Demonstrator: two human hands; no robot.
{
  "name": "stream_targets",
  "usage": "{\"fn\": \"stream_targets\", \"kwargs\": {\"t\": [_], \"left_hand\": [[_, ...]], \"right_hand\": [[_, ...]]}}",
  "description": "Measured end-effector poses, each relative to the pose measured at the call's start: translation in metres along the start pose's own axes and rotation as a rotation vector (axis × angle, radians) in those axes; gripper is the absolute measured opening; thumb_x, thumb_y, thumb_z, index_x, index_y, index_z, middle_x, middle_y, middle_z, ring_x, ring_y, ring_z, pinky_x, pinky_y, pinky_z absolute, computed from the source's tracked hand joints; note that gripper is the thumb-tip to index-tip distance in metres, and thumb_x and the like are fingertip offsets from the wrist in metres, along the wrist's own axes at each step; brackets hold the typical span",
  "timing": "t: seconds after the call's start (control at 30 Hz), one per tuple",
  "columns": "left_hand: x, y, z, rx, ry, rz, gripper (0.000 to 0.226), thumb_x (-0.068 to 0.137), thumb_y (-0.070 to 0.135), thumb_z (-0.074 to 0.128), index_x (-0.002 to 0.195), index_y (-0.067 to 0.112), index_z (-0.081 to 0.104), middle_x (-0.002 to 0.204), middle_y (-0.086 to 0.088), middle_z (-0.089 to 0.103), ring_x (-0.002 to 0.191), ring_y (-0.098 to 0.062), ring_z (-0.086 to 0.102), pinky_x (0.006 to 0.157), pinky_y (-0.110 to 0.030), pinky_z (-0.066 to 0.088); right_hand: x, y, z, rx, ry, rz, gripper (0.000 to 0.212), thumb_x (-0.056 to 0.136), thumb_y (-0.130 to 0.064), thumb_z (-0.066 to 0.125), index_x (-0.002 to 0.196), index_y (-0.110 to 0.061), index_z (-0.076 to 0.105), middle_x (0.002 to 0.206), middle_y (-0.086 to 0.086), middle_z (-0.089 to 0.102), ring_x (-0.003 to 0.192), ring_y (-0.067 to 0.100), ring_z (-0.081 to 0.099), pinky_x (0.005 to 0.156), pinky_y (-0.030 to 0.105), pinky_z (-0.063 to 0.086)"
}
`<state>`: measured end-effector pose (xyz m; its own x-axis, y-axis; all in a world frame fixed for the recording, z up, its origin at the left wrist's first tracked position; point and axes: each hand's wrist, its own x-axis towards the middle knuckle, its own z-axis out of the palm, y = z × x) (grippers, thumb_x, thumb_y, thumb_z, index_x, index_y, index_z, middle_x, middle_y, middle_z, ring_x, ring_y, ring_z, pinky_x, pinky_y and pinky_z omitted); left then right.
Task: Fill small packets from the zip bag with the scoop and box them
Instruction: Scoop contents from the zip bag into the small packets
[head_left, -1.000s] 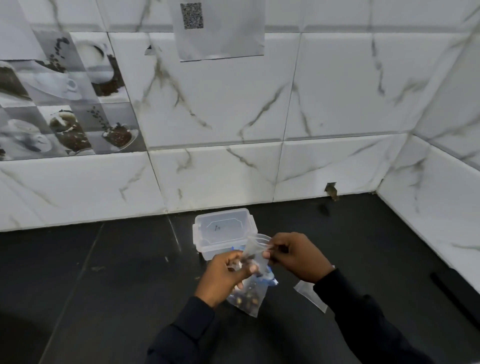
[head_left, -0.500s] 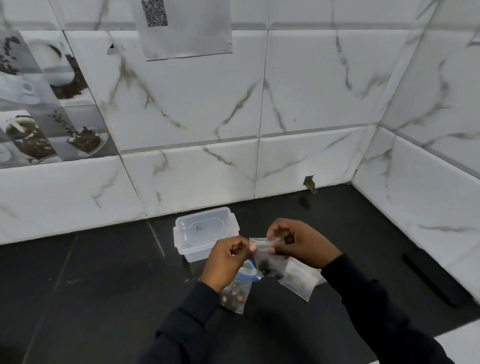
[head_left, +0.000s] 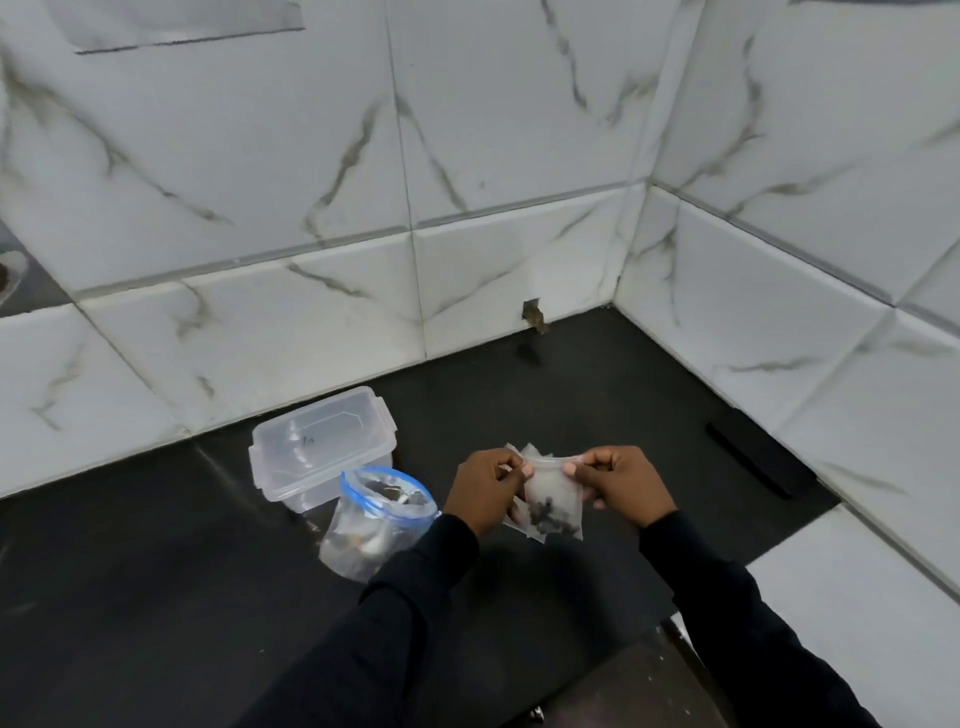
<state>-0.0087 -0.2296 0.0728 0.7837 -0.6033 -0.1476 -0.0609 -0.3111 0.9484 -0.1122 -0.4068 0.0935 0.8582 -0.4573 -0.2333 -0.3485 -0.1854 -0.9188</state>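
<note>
The left hand (head_left: 485, 488) and right hand (head_left: 623, 483) pinch the packet (head_left: 553, 501) by its top corners, so it hangs between their fingers with dark bits at its bottom. The zip bag (head_left: 374, 519) stands open on the counter (head_left: 156, 597) just left of the left fingers, the box (head_left: 322, 452) behind it.

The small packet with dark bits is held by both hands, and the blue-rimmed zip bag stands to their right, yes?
No. The head view shows the zip bag to their left; the left hand and right hand do hold the small packet.
</note>
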Motion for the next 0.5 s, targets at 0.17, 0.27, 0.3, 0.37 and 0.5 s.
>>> {"fn": "stream_targets", "kwargs": {"t": [0.17, 0.27, 0.3, 0.37, 0.5], "left_hand": [[0.011, -0.015, 0.06, -0.004, -0.169, -0.215, 0.015, 0.099, 0.021, 0.05, 0.086, 0.017, 0.055, 0.071, -0.016, 0.067, 0.054, -0.027, 0.069, 0.042, -0.026, 0.049], [0.018, -0.024, 0.089, 0.04, -0.204, -0.287, 0.014, 0.098, 0.018, 0.046, 0.087, 0.015, 0.055, 0.074, -0.014, 0.066, 0.06, -0.034, 0.073, 0.051, -0.033, 0.058], [0.021, -0.026, 0.097, 0.068, -0.217, -0.295, 0.015, 0.097, 0.017, 0.045, 0.087, 0.014, 0.056, 0.076, -0.013, 0.066, 0.062, -0.035, 0.074, 0.056, -0.037, 0.061], [0.027, -0.035, 0.106, 0.137, -0.234, -0.297, 0.016, 0.096, 0.016, 0.044, 0.088, 0.013, 0.058, 0.08, -0.012, 0.068, 0.06, -0.031, 0.074, 0.063, -0.039, 0.064], [0.035, -0.045, 0.118, 0.243, -0.219, -0.283, 0.014, 0.094, 0.014, 0.048, 0.088, 0.01, 0.059, 0.077, -0.01, 0.071, 0.054, -0.021, 0.073, 0.065, -0.039, 0.064]], "right_hand": [[-0.004, 0.06, -0.022, 0.011, 0.079, 0.18, 0.013, 0.09, -0.018, 0.07, 0.086, -0.006, 0.075, 0.069, 0.009, 0.071, 0.055, 0.012, 0.061, 0.047, 0.022, 0.049], [-0.003, 0.093, -0.031, 0.038, 0.121, 0.288, 0.013, 0.091, -0.014, 0.067, 0.085, -0.006, 0.074, 0.066, 0.008, 0.069, 0.053, 0.012, 0.061, 0.05, 0.025, 0.052], [-0.003, 0.102, -0.033, 0.05, 0.13, 0.316, 0.013, 0.092, -0.013, 0.066, 0.085, -0.006, 0.074, 0.068, 0.008, 0.069, 0.054, 0.012, 0.062, 0.053, 0.026, 0.052], [-0.003, 0.116, -0.035, 0.048, 0.148, 0.351, 0.014, 0.092, -0.013, 0.066, 0.084, -0.003, 0.073, 0.069, 0.01, 0.07, 0.056, 0.012, 0.064, 0.055, 0.027, 0.054], [-0.002, 0.131, -0.034, -0.042, 0.205, 0.351, 0.017, 0.088, -0.017, 0.07, 0.08, -0.002, 0.072, 0.069, 0.012, 0.071, 0.059, 0.015, 0.067, 0.057, 0.031, 0.06]]}}
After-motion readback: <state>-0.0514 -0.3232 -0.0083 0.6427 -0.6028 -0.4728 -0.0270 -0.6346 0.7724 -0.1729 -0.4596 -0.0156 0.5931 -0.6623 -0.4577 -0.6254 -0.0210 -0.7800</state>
